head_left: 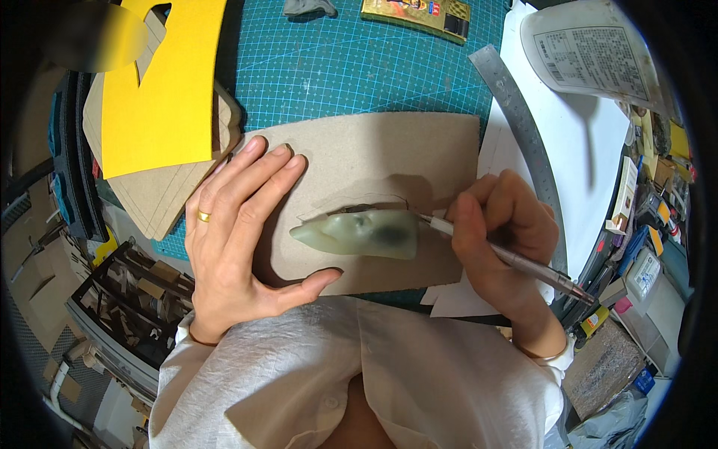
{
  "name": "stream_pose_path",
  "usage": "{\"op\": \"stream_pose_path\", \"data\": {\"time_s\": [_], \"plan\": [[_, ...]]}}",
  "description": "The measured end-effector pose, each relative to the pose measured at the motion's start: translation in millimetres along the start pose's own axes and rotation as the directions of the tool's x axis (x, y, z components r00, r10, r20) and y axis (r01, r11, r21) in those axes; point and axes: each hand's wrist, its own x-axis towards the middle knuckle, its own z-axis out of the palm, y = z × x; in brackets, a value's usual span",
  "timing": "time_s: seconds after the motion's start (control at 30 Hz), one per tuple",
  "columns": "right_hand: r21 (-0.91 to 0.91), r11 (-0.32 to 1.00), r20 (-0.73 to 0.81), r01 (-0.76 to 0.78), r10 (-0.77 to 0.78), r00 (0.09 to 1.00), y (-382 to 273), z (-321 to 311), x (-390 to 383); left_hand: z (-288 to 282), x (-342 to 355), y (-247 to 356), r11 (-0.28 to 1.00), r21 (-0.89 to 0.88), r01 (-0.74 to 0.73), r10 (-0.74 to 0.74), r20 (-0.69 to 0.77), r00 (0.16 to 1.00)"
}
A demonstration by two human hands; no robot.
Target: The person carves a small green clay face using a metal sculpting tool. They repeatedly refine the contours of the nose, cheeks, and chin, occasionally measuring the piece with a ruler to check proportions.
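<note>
A sheet of grey-brown cardboard (336, 161) lies in front of me. On it rests a smooth, pale green translucent piece (340, 233), pointed at its left end, blunt at its right, with a dark patch. Thin drawn lines curve on the cardboard just above it. My left hand (243, 224) lies spread over the cardboard's left side, fingers apart, holding nothing; its thumb and fingers are clear of the green piece. A slim, metallic pen (535, 271) is pinched in my right hand (508, 228), its tip beside the green piece's upper right corner.
Beneath the cardboard is a teal cutting mat (299, 75). At the left, a yellow sheet (164, 112) covers stacked brown boards (149, 198). A steel ruler (516, 105), white paper (587, 157) and a white container (591, 52) stand at right. A golden box (419, 15) lies far back.
</note>
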Motion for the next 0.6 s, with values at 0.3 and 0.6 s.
{"op": "stream_pose_path", "data": {"time_s": [0.3,0.6], "plan": [[-0.017,1.0,0.007,-0.005,0.005,1.0,-1.1,-1.0,-0.3,-0.5,1.1,1.0,1.0,0.003,-0.003,0.003,-0.004,1.0],[-0.009,1.0,0.0,-0.018,0.018,1.0,-0.8,-0.1,-1.7,-1.2,0.5,1.0,1.0,0.005,-0.004,0.004,0.009,1.0]]}}
